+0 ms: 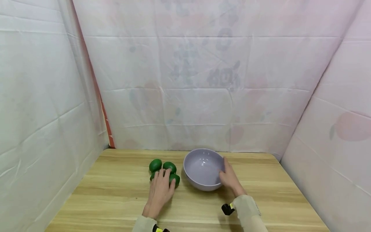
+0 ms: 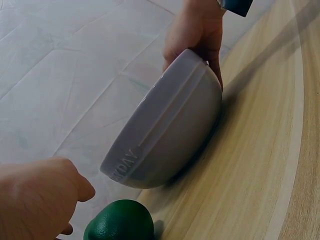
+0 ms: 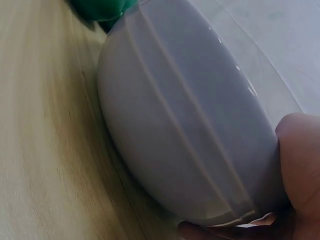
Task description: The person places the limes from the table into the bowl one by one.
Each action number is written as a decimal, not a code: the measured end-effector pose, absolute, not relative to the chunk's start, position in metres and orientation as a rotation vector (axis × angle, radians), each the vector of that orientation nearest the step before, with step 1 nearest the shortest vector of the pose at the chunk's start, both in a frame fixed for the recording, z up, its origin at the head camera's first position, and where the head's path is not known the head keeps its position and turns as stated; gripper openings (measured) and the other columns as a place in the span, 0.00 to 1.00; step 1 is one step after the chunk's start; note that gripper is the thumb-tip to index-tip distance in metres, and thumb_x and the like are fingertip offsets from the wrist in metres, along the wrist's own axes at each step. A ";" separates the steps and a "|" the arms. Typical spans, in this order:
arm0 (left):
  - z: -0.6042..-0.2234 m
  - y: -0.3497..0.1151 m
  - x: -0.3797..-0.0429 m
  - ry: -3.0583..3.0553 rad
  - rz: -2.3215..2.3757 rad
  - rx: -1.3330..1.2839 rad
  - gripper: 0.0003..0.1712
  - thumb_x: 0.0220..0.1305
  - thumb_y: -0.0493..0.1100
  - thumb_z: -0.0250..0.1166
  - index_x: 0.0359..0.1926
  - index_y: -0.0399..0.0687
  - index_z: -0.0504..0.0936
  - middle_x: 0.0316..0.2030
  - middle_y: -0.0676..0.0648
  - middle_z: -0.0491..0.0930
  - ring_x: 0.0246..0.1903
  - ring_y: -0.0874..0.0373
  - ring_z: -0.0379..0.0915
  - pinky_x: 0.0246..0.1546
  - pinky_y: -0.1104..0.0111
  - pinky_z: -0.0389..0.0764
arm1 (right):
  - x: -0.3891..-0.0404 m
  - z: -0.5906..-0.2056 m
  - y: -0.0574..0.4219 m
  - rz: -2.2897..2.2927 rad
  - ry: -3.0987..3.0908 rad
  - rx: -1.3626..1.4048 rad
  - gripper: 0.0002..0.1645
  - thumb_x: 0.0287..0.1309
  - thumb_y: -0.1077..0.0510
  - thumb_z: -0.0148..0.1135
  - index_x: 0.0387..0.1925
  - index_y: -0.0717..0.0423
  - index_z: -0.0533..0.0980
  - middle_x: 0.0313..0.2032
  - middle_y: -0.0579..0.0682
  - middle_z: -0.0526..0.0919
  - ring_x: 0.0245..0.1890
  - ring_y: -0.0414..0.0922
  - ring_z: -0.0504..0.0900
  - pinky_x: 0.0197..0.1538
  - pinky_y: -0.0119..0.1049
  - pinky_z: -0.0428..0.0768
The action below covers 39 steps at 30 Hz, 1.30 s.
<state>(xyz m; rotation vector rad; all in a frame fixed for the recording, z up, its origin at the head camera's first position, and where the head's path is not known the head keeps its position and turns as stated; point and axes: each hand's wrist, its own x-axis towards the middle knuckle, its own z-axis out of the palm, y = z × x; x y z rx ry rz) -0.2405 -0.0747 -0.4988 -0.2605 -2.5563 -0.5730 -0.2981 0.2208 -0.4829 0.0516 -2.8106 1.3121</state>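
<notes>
Several dark green oval fruits, perhaps avocados or limes, lie bunched on the table, among them a back-left fruit (image 1: 155,165), a back-right fruit (image 1: 169,167) and a front-right fruit (image 1: 174,180). My left hand (image 1: 160,190) reaches over the near ones with its fingers spread and loosely bent, partly covering them. In the left wrist view one green fruit (image 2: 122,220) shows beside that hand. Right of the fruits stands a lilac bowl (image 1: 203,167), upright, with nothing in it. My right hand (image 1: 230,178) grips its right rim, thumb inside and fingers outside against the wall (image 3: 175,125).
The wooden table (image 1: 116,193) carries the fruits and the bowl. A pale printed sheet (image 1: 188,112) hangs behind it, and more sheeting rises on the left (image 1: 52,129) and right.
</notes>
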 end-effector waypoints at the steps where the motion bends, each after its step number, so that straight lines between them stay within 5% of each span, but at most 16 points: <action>1: -0.499 -0.075 -0.241 -2.560 -0.579 -0.264 0.23 0.68 0.47 0.65 0.60 0.42 0.79 0.53 0.36 0.80 0.51 0.40 0.76 0.43 0.48 0.81 | -0.299 -0.484 0.222 1.347 -2.806 0.046 0.45 0.65 0.68 0.40 0.79 0.69 0.36 0.77 0.75 0.43 0.78 0.69 0.45 0.79 0.61 0.46; 39: -0.509 -0.072 -0.242 -2.619 -0.713 -0.283 0.22 0.66 0.44 0.68 0.58 0.44 0.80 0.54 0.39 0.79 0.54 0.43 0.74 0.49 0.50 0.83 | -0.301 -0.485 0.225 1.481 -2.814 0.062 0.48 0.59 0.71 0.35 0.80 0.61 0.36 0.79 0.71 0.40 0.79 0.67 0.42 0.79 0.60 0.43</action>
